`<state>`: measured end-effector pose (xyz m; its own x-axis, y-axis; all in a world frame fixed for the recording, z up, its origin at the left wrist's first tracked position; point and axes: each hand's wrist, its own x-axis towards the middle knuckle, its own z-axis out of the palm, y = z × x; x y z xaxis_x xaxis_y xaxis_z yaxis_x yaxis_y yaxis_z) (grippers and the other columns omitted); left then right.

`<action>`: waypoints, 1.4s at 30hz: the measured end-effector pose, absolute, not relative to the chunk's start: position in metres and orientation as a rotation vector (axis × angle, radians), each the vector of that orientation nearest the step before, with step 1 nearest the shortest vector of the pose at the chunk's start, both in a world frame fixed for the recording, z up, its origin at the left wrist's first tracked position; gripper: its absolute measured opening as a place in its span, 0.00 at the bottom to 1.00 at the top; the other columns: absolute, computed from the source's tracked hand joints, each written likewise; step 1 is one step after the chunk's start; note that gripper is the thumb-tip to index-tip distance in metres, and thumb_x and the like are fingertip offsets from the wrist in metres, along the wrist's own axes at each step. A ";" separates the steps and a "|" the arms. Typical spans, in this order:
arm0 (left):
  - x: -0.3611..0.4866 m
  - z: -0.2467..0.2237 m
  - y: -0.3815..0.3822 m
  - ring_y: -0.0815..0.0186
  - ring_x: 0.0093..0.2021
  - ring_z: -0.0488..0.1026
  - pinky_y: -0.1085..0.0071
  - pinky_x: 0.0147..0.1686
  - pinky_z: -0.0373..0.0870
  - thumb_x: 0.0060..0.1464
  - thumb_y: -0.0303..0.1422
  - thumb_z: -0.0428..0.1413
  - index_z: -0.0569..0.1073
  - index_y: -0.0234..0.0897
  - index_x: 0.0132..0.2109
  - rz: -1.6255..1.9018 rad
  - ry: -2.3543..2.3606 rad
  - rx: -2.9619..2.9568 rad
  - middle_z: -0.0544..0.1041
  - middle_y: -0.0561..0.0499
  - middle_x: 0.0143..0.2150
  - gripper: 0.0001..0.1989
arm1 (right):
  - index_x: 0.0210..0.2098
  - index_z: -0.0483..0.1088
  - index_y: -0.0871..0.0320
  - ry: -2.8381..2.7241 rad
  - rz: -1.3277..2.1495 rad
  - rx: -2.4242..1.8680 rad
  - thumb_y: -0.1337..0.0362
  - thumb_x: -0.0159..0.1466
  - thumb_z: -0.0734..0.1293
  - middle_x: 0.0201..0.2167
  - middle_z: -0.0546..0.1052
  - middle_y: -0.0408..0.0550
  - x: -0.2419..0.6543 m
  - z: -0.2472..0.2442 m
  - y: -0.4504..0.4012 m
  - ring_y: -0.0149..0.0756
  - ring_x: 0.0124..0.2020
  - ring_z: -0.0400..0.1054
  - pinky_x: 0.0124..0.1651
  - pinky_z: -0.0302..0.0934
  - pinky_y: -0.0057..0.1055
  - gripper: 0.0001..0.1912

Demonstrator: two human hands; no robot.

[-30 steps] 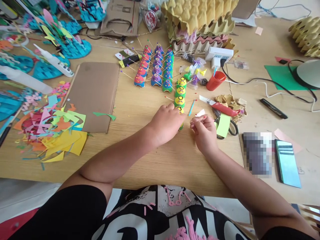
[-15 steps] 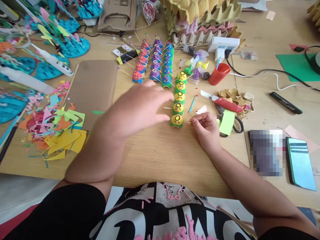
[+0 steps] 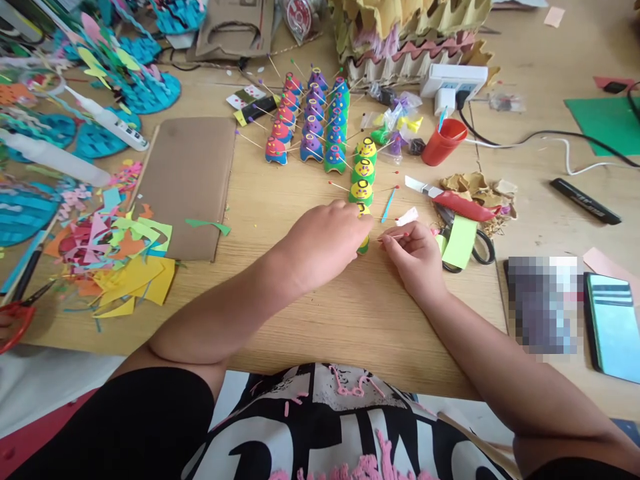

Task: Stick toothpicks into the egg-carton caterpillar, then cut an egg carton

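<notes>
A yellow-and-green painted egg-carton caterpillar (image 3: 361, 191) with smiling faces stands in a row on the table. My left hand (image 3: 330, 237) is closed over its near end, hiding most of the two nearest cups. Just right of it, my right hand (image 3: 413, 250) rests on the table, thumb and fingers pinching thin toothpicks (image 3: 395, 237) with red tips. Beyond my left hand are a red-and-blue caterpillar (image 3: 278, 148), a purple one (image 3: 312, 145) and a blue-and-green one (image 3: 335, 157), with toothpicks sticking out of their sides. A blue stick (image 3: 387, 205) lies near my right hand.
Right of my hands lie a red-handled knife (image 3: 463, 205), black scissors (image 3: 484, 248), a red cup (image 3: 443, 143) and a phone (image 3: 614, 327). On the left are cardboard (image 3: 185, 187), paper scraps (image 3: 120, 247) and another person's fingers with red scissors (image 3: 20, 327). Egg trays (image 3: 410, 40) stack behind.
My left hand has moved right and down onto the near end of the yellow caterpillar. My right hand keeps its pinch. Red scissors have come into view at the left edge.
</notes>
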<state>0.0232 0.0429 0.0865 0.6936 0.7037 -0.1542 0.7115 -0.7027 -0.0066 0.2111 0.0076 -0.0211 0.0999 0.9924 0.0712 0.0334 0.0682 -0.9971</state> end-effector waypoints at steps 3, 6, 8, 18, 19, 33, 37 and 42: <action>0.025 0.082 0.043 0.52 0.50 0.77 0.63 0.43 0.73 0.66 0.30 0.60 0.74 0.33 0.53 -0.241 1.201 2.847 0.79 0.42 0.48 0.11 | 0.33 0.69 0.51 -1.200 1.062 -1.231 0.60 0.62 0.74 0.29 0.76 0.41 0.211 -0.021 0.008 0.31 0.29 0.68 0.30 0.62 0.32 0.10; 0.027 0.079 0.044 0.52 0.49 0.78 0.63 0.42 0.73 0.66 0.30 0.59 0.75 0.32 0.52 -0.248 1.224 2.841 0.79 0.41 0.47 0.10 | 0.33 0.68 0.51 -1.216 1.056 -1.251 0.61 0.63 0.74 0.29 0.76 0.41 0.212 -0.021 0.008 0.32 0.29 0.68 0.30 0.62 0.32 0.10; 0.029 0.079 0.044 0.52 0.49 0.79 0.63 0.41 0.73 0.66 0.29 0.60 0.75 0.33 0.52 -0.247 1.232 2.828 0.79 0.42 0.47 0.10 | 0.33 0.68 0.51 -1.216 1.054 -1.257 0.61 0.63 0.74 0.29 0.77 0.42 0.212 -0.020 0.007 0.32 0.29 0.69 0.31 0.62 0.32 0.10; 0.031 0.074 0.044 0.53 0.49 0.79 0.64 0.41 0.73 0.66 0.28 0.59 0.76 0.34 0.51 -0.232 1.204 2.827 0.80 0.43 0.47 0.09 | 0.32 0.70 0.52 -1.201 1.037 -1.266 0.63 0.61 0.74 0.30 0.78 0.42 0.211 -0.019 0.008 0.32 0.30 0.70 0.34 0.66 0.33 0.08; 0.031 0.074 0.044 0.53 0.49 0.79 0.64 0.41 0.73 0.66 0.28 0.58 0.76 0.34 0.51 -0.235 1.201 2.823 0.80 0.42 0.47 0.08 | 0.32 0.71 0.52 -1.208 1.028 -1.266 0.63 0.61 0.74 0.30 0.78 0.42 0.211 -0.019 0.008 0.32 0.30 0.70 0.34 0.65 0.33 0.08; 0.031 0.074 0.045 0.55 0.51 0.78 0.66 0.41 0.71 0.65 0.29 0.60 0.77 0.34 0.51 -0.202 1.178 2.820 0.80 0.43 0.47 0.09 | 0.32 0.71 0.52 -1.217 1.010 -1.287 0.60 0.61 0.75 0.30 0.78 0.43 0.211 -0.019 0.009 0.33 0.30 0.70 0.34 0.65 0.34 0.08; 0.031 0.075 0.044 0.56 0.51 0.78 0.67 0.42 0.70 0.66 0.27 0.59 0.77 0.33 0.52 -0.225 1.192 2.800 0.81 0.43 0.48 0.09 | 0.33 0.71 0.52 -1.226 1.013 -1.301 0.59 0.61 0.74 0.31 0.78 0.43 0.211 -0.019 0.009 0.33 0.31 0.71 0.34 0.66 0.34 0.09; 0.031 0.071 0.045 0.55 0.49 0.78 0.65 0.41 0.70 0.68 0.25 0.55 0.78 0.33 0.51 -0.195 1.194 2.807 0.80 0.42 0.47 0.09 | 0.33 0.71 0.53 -1.238 1.019 -1.307 0.60 0.61 0.74 0.30 0.78 0.43 0.211 -0.019 0.009 0.32 0.30 0.70 0.33 0.65 0.33 0.08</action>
<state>0.0309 0.0453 0.0710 0.6873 0.7107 -0.1501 0.7215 -0.6918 0.0282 0.2112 0.0088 -0.0191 0.1125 0.9915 0.0660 0.1264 0.0516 -0.9906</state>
